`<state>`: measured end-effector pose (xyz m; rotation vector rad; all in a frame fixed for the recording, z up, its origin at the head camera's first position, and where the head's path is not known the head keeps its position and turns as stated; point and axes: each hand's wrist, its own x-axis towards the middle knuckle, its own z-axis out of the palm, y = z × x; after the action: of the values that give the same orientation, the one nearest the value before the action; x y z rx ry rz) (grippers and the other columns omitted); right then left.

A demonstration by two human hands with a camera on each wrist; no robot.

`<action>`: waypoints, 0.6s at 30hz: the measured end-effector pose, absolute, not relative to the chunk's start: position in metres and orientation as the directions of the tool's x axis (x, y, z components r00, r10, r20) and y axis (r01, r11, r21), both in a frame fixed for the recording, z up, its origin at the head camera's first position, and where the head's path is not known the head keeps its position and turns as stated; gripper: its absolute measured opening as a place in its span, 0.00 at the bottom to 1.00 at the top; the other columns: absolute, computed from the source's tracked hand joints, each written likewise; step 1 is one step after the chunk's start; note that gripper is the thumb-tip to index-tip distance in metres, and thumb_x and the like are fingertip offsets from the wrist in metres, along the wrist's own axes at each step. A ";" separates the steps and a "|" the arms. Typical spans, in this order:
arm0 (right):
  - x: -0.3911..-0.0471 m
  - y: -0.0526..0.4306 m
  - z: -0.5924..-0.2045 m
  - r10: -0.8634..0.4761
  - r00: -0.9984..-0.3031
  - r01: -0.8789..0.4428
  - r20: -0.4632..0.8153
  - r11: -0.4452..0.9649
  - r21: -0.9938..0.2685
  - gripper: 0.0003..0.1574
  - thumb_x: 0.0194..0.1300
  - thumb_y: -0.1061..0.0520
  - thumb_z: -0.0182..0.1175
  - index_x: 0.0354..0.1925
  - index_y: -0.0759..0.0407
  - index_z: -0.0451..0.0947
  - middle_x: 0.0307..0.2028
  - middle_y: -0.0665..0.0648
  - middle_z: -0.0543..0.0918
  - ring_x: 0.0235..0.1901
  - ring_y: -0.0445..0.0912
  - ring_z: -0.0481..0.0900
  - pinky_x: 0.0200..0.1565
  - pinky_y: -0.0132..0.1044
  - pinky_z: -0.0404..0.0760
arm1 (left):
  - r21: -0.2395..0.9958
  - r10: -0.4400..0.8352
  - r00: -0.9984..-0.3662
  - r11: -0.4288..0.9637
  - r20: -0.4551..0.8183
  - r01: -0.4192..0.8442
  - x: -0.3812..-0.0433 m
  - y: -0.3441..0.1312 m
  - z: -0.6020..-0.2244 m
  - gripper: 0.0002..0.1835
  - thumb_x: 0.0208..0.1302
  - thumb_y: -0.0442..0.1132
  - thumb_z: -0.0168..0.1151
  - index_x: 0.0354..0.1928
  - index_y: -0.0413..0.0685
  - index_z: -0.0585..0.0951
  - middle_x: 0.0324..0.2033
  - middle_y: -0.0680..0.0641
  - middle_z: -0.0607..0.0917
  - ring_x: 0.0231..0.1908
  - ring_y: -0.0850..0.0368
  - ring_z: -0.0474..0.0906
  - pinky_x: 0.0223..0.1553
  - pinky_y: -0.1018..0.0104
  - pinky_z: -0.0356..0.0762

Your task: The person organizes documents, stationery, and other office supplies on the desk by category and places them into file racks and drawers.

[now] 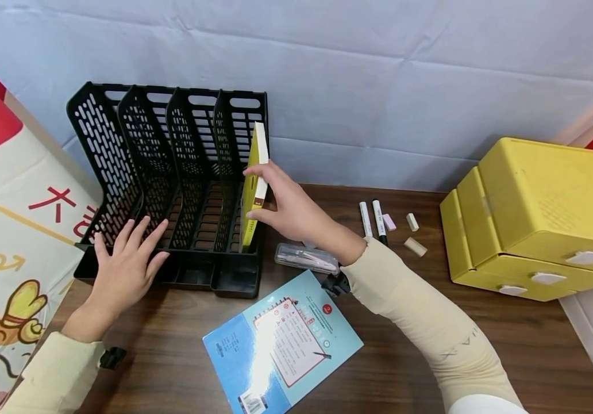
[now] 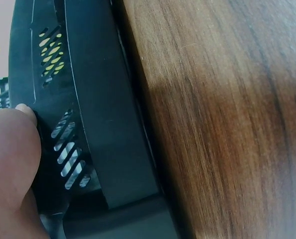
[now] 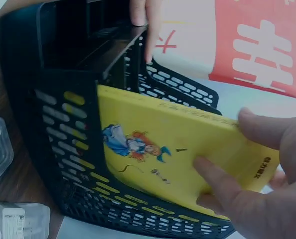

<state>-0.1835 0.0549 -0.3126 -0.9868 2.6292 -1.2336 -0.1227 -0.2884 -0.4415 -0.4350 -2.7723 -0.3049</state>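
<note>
A yellow book (image 1: 249, 201) with a white page edge stands upright in the rightmost slot of a black desk file rack (image 1: 237, 289). My right hand (image 1: 292, 206) pinches the book between thumb and fingers; in the right wrist view the yellow cover (image 3: 153, 139) shows a drawn figure in blue, and the book's lower part sits inside the perforated side wall (image 3: 61, 134). Spread fingers of my left hand (image 1: 123, 276) rest at the rack's front edge, on the left. The left wrist view shows only part of that hand (image 2: 11, 164) against the black rack (image 2: 108, 109).
A blue exercise book (image 1: 234, 356) lies on the brown table in front of the rack. Beside it are a clear pencil case (image 1: 307, 259), two white markers (image 1: 365, 218) and several small erasers (image 1: 415, 247). A yellow drawer box (image 1: 560, 195) stands on the right, a pale cloth (image 1: 353, 86) behind.
</note>
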 end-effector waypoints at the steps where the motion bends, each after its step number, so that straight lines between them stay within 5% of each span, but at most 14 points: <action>1: -0.183 0.054 -0.314 -0.587 -0.779 -0.543 0.220 0.456 -0.705 0.35 0.68 0.59 0.67 0.68 0.60 0.64 0.73 0.59 0.64 0.69 0.50 0.67 0.60 0.41 0.71 | 0.159 0.260 -0.903 0.931 0.340 0.328 -0.122 -0.288 -0.442 0.33 0.75 0.47 0.58 0.78 0.59 0.62 0.73 0.34 0.64 0.74 0.33 0.53 0.65 0.19 0.30; 5: -0.181 0.050 -0.320 -0.585 -0.757 -0.603 0.292 0.451 -0.658 0.23 0.70 0.58 0.65 0.55 0.60 0.65 0.67 0.61 0.68 0.79 0.49 0.47 0.71 0.41 0.61 | 0.161 0.260 -0.903 0.931 0.341 0.329 -0.122 -0.288 -0.442 0.33 0.75 0.48 0.57 0.78 0.60 0.61 0.73 0.34 0.64 0.75 0.33 0.52 0.65 0.20 0.30; 8: -0.179 0.046 -0.321 -0.566 -0.767 -0.602 0.301 0.475 -0.642 0.21 0.72 0.57 0.63 0.53 0.59 0.62 0.70 0.64 0.64 0.72 0.51 0.63 0.57 0.40 0.72 | 0.161 0.262 -0.903 0.930 0.342 0.331 -0.122 -0.288 -0.443 0.33 0.76 0.48 0.56 0.79 0.60 0.61 0.73 0.34 0.64 0.75 0.33 0.52 0.65 0.20 0.30; 10: -0.178 0.044 -0.322 -0.554 -0.779 -0.592 0.295 0.493 -0.638 0.21 0.72 0.56 0.62 0.53 0.58 0.61 0.74 0.67 0.58 0.56 0.53 0.76 0.45 0.42 0.72 | 0.162 0.263 -0.901 0.929 0.345 0.333 -0.122 -0.288 -0.443 0.33 0.76 0.48 0.56 0.79 0.60 0.61 0.73 0.34 0.64 0.75 0.33 0.52 0.65 0.20 0.30; 12: -0.179 0.042 -0.322 -0.539 -0.792 -0.578 0.286 0.513 -0.635 0.21 0.73 0.55 0.61 0.54 0.58 0.61 0.77 0.69 0.52 0.61 0.55 0.75 0.41 0.42 0.70 | 0.161 0.264 -0.899 0.928 0.349 0.335 -0.122 -0.288 -0.442 0.32 0.76 0.49 0.56 0.79 0.60 0.61 0.73 0.34 0.64 0.75 0.33 0.52 0.65 0.20 0.30; 15: -0.181 0.040 -0.322 -0.521 -0.804 -0.570 0.287 0.537 -0.622 0.21 0.74 0.54 0.60 0.55 0.58 0.61 0.78 0.70 0.48 0.71 0.61 0.66 0.37 0.43 0.70 | 0.160 0.264 -0.898 0.928 0.351 0.335 -0.122 -0.288 -0.442 0.32 0.76 0.50 0.55 0.78 0.59 0.62 0.73 0.34 0.64 0.75 0.33 0.53 0.65 0.20 0.30; 17: -0.183 0.039 -0.321 -0.514 -0.804 -0.575 0.299 0.547 -0.608 0.21 0.74 0.54 0.60 0.55 0.59 0.61 0.77 0.71 0.50 0.78 0.60 0.46 0.40 0.43 0.71 | 0.160 0.264 -0.899 0.929 0.349 0.335 -0.122 -0.288 -0.442 0.32 0.77 0.50 0.54 0.78 0.59 0.62 0.73 0.34 0.64 0.75 0.33 0.53 0.65 0.20 0.30; 18: -0.184 0.038 -0.321 -0.511 -0.804 -0.578 0.305 0.549 -0.603 0.21 0.74 0.54 0.60 0.55 0.60 0.61 0.77 0.72 0.51 0.78 0.60 0.45 0.41 0.44 0.72 | 0.159 0.263 -0.900 0.929 0.348 0.334 -0.122 -0.289 -0.442 0.32 0.77 0.50 0.54 0.78 0.59 0.62 0.73 0.34 0.64 0.75 0.33 0.53 0.65 0.20 0.30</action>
<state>-0.1839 0.0378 -0.3211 -1.0034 2.8463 -1.1646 -0.1217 -0.2886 -0.4416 -0.4399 -2.7630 -0.3087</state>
